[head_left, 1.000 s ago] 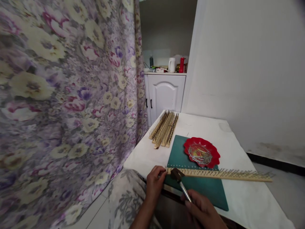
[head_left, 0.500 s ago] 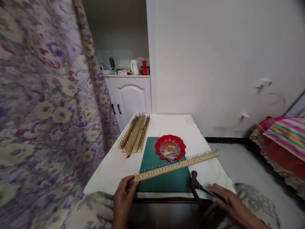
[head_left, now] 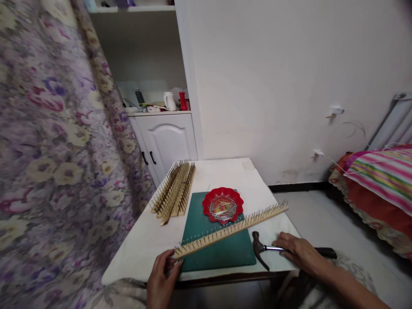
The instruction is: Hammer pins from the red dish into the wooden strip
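My left hand (head_left: 163,274) pinches the near left end of a wooden strip (head_left: 222,233) studded with upright nails. The strip lies slantwise across a green mat (head_left: 219,253), its far right end reaching past the mat. Over the table's front right edge, my right hand (head_left: 298,250) is closed on the shaft of a claw hammer (head_left: 272,248). The hammer's head lies at the mat's right edge, its black grip pointing right. Just behind the strip, a red scalloped dish (head_left: 222,193) holds many loose nails (head_left: 222,209).
Several more nail-studded strips (head_left: 175,189) lie side by side on the left of the white table (head_left: 225,171). A floral curtain (head_left: 64,150) hangs at left, a white cabinet (head_left: 169,137) stands behind, and a bed with a striped cover (head_left: 383,167) is at right.
My right hand has moved up and forward with the hammer, which now lies nearly level at the table's edge. My left hand keeps hold of the strip. The view has shifted rightward.
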### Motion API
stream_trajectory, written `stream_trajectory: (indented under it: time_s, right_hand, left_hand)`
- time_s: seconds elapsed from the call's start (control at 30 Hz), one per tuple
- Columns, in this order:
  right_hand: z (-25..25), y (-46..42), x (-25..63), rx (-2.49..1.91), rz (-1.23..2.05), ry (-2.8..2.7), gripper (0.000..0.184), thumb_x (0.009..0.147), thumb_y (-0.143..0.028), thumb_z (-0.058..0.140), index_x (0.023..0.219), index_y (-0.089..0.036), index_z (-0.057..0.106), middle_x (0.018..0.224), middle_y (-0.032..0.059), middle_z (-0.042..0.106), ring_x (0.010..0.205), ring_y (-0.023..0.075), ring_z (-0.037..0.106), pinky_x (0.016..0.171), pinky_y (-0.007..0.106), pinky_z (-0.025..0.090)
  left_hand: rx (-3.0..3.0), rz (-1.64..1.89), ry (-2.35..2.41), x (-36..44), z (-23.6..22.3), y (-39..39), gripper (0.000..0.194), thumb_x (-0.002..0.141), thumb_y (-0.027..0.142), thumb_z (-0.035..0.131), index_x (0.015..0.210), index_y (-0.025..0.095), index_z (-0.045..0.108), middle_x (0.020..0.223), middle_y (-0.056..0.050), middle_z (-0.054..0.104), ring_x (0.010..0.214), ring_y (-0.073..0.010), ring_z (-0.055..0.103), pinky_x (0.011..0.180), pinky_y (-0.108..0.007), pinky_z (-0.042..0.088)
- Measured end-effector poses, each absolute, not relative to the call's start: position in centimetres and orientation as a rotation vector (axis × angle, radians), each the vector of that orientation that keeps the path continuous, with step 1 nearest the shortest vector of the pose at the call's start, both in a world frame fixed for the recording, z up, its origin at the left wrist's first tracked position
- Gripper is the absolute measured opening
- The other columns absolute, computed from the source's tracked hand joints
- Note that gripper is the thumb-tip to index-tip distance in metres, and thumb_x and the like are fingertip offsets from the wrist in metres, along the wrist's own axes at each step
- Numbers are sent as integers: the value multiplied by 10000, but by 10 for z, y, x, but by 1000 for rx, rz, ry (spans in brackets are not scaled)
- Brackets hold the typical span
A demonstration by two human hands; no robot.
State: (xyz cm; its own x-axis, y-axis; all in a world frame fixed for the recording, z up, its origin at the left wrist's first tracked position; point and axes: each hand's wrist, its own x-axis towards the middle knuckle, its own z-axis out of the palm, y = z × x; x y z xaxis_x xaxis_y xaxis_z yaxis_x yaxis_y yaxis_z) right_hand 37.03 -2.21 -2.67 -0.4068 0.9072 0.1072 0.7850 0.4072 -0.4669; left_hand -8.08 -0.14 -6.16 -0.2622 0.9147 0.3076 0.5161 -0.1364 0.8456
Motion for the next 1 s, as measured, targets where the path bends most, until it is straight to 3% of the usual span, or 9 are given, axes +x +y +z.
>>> stream_trajectory:
  time_s: [0.3,0.53,0.77,1.0]
  right_hand:
    - [-46,-30,365,-1483,288,-2341,340,881,-171,386,1139,-291,572,950,78,615,884,245,579,769,414,470]
    - [-99,-37,376,-1513,185,-2088,472,818,-186,480,1287,-226,471,1243,137,576,1166,304,508,984,497,399]
    - [-75,-21,372,-1321,396,-2188,244,911,-232,389,1033,-242,600,966,111,672,946,268,611,822,441,480]
    - [-74,-3,372,-1196,417,-2227,273,905,-194,396,1086,-257,590,952,106,650,911,252,599,781,408,491]
  left_hand:
    - [1587,1434,1737,-78,-59,-7,439,617,514,681,920,200,632,857,-24,640,774,-226,628,779,-382,526]
    - [1415,1417,1750,-89,-69,-33,497,624,519,679,980,175,630,882,-50,683,775,-231,654,754,-363,535]
    - [1462,1375,1768,-92,-68,-51,467,643,514,663,967,178,645,856,-51,669,772,-232,647,707,-334,539]
    - [1612,1323,1827,-96,-79,-41,415,706,504,597,982,198,639,963,-59,647,844,-235,624,784,-366,523]
